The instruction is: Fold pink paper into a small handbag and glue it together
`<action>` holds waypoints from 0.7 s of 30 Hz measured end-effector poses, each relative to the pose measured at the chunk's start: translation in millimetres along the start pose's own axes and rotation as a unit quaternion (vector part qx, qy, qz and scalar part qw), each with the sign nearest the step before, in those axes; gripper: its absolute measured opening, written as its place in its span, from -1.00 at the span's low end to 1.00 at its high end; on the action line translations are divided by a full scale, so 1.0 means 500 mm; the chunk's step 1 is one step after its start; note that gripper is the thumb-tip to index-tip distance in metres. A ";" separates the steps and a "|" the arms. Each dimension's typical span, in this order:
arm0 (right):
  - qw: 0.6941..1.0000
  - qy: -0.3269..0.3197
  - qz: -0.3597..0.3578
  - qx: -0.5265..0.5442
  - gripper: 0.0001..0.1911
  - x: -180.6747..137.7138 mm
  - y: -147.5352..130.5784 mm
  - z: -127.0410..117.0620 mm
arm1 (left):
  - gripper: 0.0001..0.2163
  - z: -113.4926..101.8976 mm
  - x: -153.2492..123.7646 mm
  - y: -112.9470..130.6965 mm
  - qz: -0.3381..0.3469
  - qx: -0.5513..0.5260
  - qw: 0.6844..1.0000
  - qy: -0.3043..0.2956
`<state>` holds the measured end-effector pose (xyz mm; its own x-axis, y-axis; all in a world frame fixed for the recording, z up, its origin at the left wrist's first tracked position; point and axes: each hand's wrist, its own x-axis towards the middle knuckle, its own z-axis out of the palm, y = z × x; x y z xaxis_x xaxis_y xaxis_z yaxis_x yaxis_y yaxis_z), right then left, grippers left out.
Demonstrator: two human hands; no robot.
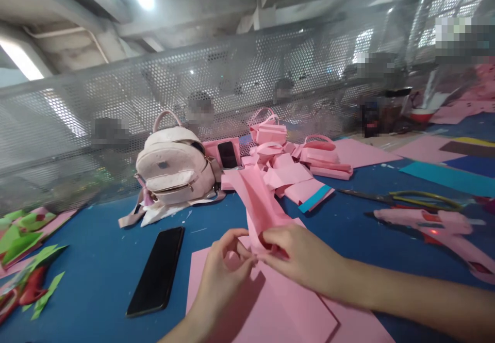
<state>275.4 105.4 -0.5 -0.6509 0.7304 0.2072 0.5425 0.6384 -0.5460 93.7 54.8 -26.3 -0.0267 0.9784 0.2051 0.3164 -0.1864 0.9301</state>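
A long, curved pink paper strip (258,196) rises between my hands, its lower end pinched in the fingers of my right hand (303,255). At the same end, the thumb and forefinger of my left hand (224,268) are pressed together, meeting the right fingertips. Both hands are closed on the strip, just above flat pink sheets (278,307) lying on the table. My fingers hide part of the strip's lower edge.
Left of my hands lies a black phone (157,271). Behind stand a white backpack (176,162) and pink paper bag pieces (290,167). On the right are a pink glue gun (425,222) and yellow-handled scissors (421,198). Red-handled scissors (33,286) sit far left.
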 end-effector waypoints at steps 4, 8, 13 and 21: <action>0.995 0.010 0.026 0.100 -0.71 0.035 0.000 -0.037 | -0.67 -0.024 0.006 0.018 0.068 0.016 0.997 0.033; 0.980 -0.048 -0.011 0.190 -0.75 0.054 0.007 -0.077 | -0.54 -0.067 0.018 0.032 0.212 0.132 0.965 0.083; 0.972 -0.158 -0.053 0.168 -0.84 0.053 -0.003 -0.122 | -0.26 -0.114 0.047 0.060 0.327 0.289 0.899 0.046; 0.980 -0.185 -0.057 0.050 -0.87 0.050 -0.031 -0.167 | -0.55 -0.139 0.096 0.118 0.231 0.280 0.926 -0.103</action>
<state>295.2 133.8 81.0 -0.8626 0.5051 -0.0273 0.4121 0.6704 -0.6170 45.1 84.6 59.4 0.3970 0.8134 0.4252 0.6925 -0.5695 0.4429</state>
